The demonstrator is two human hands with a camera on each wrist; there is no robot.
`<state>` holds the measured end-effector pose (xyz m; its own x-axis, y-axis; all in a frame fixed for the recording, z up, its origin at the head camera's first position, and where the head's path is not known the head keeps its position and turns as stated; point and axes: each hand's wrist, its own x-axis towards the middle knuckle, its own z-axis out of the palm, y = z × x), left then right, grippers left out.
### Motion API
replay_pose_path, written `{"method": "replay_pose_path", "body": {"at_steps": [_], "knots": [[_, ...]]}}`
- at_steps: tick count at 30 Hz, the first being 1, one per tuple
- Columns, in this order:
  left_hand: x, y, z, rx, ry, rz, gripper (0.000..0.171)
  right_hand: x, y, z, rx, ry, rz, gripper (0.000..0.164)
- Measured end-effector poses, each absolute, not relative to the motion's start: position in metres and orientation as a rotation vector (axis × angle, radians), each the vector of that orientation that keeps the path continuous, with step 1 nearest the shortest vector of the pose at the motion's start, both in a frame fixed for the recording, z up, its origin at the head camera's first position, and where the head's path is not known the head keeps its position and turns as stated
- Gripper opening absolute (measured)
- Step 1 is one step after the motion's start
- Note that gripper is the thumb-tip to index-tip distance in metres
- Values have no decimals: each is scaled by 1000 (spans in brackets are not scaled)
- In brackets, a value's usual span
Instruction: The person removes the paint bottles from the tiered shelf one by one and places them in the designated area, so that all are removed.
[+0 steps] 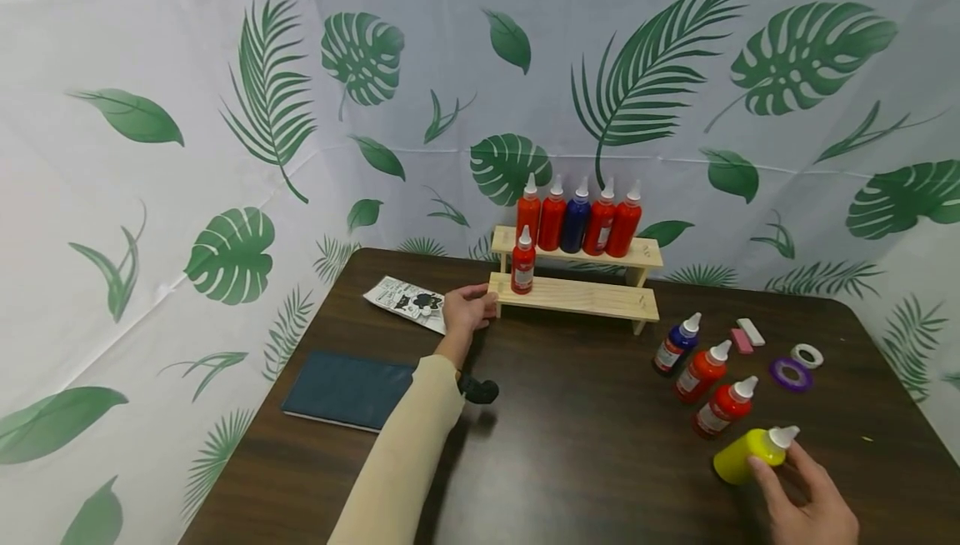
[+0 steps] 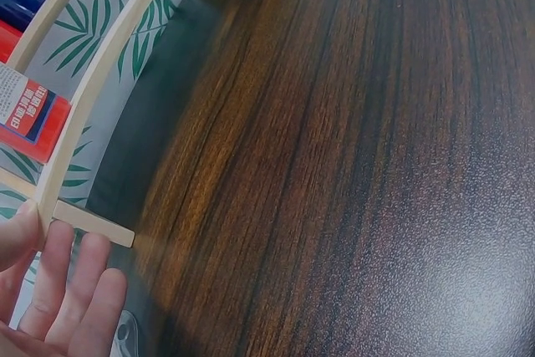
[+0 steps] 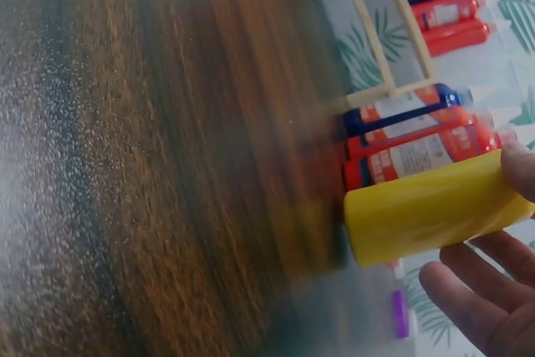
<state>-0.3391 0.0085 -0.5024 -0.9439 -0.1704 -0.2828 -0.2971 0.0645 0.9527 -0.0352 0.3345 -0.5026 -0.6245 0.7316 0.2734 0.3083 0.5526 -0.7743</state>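
Observation:
My left hand pinches the left end of the lower board of a two-step wooden rack, thumb against the board's edge. One red bottle with a white nozzle stands on that lower step, close to the hand. In the right foreground my right hand grips a yellow squeeze bottle near its white nozzle cap, thumb on one side and fingers on the other. Beyond it on the table are two red bottles and a dark blue bottle in a row.
Several red bottles and a blue bottle fill the upper step. Right of the loose bottles lie a purple tape roll, a white roll, a pink block and a white block. A dark notebook and printed sheet lie left.

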Motion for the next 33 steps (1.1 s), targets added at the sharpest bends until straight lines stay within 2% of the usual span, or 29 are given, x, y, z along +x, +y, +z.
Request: {"method": "replay_pose_path", "body": {"at_steps": [11,16,26,29,33], "knots": [[-342,11,-505,-498,2182,2041,22,-36,334,-505,-808,-2198,920,48],[-343,10,-507,-457,2197,2064,21,-37,333,-501,-881,-2226,964,53],[-344,10,-509,-481,2198,2044,21,-34,320,-468,-977,-2112,851,53],[-341,8,-508,-473,2206,2057,21,-34,310,-449,-872,-2048,783,49],[-340,6,-506,-468,2206,2054,22,-43,292,-422,-560,-1986,764,47]]}}
